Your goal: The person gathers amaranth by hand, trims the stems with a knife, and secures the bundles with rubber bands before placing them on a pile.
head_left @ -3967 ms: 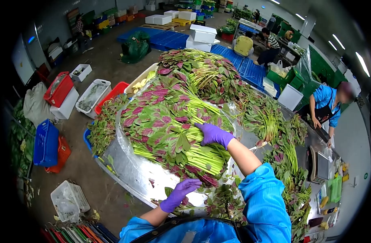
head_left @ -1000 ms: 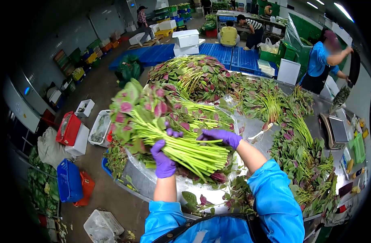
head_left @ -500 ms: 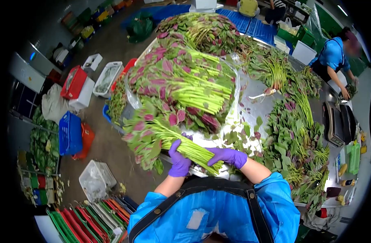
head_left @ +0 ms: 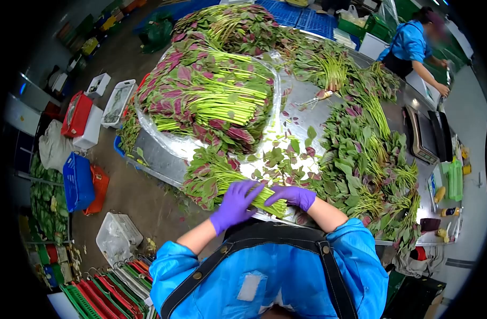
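Note:
A bunch of red-and-green amaranth point(head_left: 211, 178) lies at the near edge of the metal table, its leaves to the left and cut stem ends to the right. Over its stems rests my left hand point(head_left: 237, 204), purple-gloved, with fingers spread and slightly blurred. My right hand point(head_left: 294, 196), gloved the same, has its fingers bent over the stems close to the cut ends. Just beyond, a large heap of amaranth point(head_left: 222, 101) sits on a clear plastic sheet point(head_left: 171, 142). Loose leaves point(head_left: 286, 162) are scattered beside the bunch.
More amaranth bunches point(head_left: 360, 154) line the table's right side, with another pile point(head_left: 227, 24) at the back. A black scale point(head_left: 421, 135) stands at far right, near a co-worker point(head_left: 411, 45). Crates, including a blue one point(head_left: 78, 181), stand on the floor at left.
The held bunch has come down onto the table edge. My left hand has gone from gripping its stems to lying spread across them. The view has shifted, and the co-worker's arms have moved.

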A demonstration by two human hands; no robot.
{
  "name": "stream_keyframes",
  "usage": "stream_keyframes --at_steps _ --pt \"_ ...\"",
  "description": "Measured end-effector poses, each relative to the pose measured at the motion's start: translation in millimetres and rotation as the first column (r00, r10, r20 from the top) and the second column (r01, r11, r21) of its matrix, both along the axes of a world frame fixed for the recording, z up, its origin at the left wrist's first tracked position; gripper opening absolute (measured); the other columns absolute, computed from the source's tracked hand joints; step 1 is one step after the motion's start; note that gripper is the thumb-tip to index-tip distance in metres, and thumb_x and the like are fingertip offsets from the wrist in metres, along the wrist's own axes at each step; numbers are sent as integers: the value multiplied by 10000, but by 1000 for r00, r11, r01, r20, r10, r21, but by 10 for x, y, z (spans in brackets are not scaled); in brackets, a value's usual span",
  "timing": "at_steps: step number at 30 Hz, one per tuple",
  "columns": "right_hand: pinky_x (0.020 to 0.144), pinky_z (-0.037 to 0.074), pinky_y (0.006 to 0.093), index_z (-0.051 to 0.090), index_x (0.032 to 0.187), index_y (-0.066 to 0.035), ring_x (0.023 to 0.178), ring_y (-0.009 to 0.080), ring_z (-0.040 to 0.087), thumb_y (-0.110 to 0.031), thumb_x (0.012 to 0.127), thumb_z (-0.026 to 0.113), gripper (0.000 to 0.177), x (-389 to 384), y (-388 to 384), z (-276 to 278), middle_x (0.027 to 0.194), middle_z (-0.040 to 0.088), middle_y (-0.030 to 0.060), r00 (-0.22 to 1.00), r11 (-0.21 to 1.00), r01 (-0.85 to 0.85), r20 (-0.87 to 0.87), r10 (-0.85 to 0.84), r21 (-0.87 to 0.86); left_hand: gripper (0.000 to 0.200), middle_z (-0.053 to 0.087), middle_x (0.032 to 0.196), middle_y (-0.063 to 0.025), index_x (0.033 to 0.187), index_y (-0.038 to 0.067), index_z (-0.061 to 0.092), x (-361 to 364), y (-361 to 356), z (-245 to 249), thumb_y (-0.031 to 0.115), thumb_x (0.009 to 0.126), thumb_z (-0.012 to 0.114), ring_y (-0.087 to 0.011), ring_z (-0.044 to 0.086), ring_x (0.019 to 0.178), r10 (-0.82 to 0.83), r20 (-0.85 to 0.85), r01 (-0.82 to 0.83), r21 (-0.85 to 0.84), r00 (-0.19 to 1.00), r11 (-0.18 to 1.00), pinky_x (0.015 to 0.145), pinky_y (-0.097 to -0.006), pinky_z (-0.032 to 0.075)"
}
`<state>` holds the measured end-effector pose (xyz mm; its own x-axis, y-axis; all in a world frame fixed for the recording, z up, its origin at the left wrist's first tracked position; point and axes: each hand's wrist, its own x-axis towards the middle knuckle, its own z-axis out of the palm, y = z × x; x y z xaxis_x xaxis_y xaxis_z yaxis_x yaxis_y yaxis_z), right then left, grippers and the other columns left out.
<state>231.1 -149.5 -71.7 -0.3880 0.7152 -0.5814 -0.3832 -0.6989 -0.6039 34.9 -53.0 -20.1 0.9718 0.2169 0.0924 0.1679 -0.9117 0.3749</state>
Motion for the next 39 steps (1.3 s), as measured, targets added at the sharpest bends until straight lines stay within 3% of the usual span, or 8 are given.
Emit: stream_keyframes --at_steps 3,7,12,15,23,25,29,39 --pt "869 396 289 527 1140 -14 1007 190 528 -272 684 729 562 -89 97 170 1056 582 105 900 936 -316 360 244 157 909 596 917 -66 1310 135 361 352 232 -193 248 513 782 -263 558 915 -145 163 96 276 976 956 818 -376 414" --pt "911 366 307 485 1191 -9 1033 211 504 -399 721 680 641 -45 110 301 1113 563 123 815 888 -398 533 227 230 915 593 738 -81 1315 183 373 407 310 -385 255 494 770 -266 584 688 -250 -73 241 -110 966 964 650 -368 449" --pt "719 464 287 524 1138 -28 779 126 577 -393 836 559 475 463 182 -160 918 620 71 948 982 184 256 -188 39 465 599 697 -96 987 133 583 383 590 -56 208 552 728 -289 598 647 -123 49 129 -128 991 983 577 -368 467" --pt "695 482 385 549 993 -25 752 301 597 -379 695 685 482 517 -28 -353 863 614 159 171 971 -202 981 -92 126 416 619 744 -119 922 101 586 393 764 454 207 547 734 -312 609 684 52 67 -34 -246 996 969 603 -351 486" --pt "701 463 389 520 969 -71 767 337 588 -197 646 646 369 487 -331 -425 825 596 162 273 994 -28 957 -98 109 525 634 830 -111 997 39 586 626 1170 336 196 515 725 -197 599 736 241 -229 -333 -644 943 689 710 -307 472" --pt "656 459 347 486 995 -72 704 267 566 -167 612 690 444 442 -459 -176 722 555 123 51 838 62 837 -545 542 475 634 818 -102 974 26 592 679 1168 286 164 537 714 -184 596 732 217 -160 -265 -698 963 665 708 -296 468" --pt "651 482 324 501 1061 -96 728 250 614 -145 707 650 387 313 -376 334 772 593 108 140 765 149 752 -644 627 430 636 825 -92 950 16 597 838 1162 227 142 552 702 -177 592 724 161 -175 -238 -732 971 638 695 -292 467" --pt "585 460 346 519 940 -60 699 273 577 -239 794 621 252 73 153 598 811 570 108 10 502 -155 509 -861 851 498 643 826 -125 997 56 602 848 987 141 183 527 706 -232 616 725 298 -139 -316 -636 944 704 700 -321 482"
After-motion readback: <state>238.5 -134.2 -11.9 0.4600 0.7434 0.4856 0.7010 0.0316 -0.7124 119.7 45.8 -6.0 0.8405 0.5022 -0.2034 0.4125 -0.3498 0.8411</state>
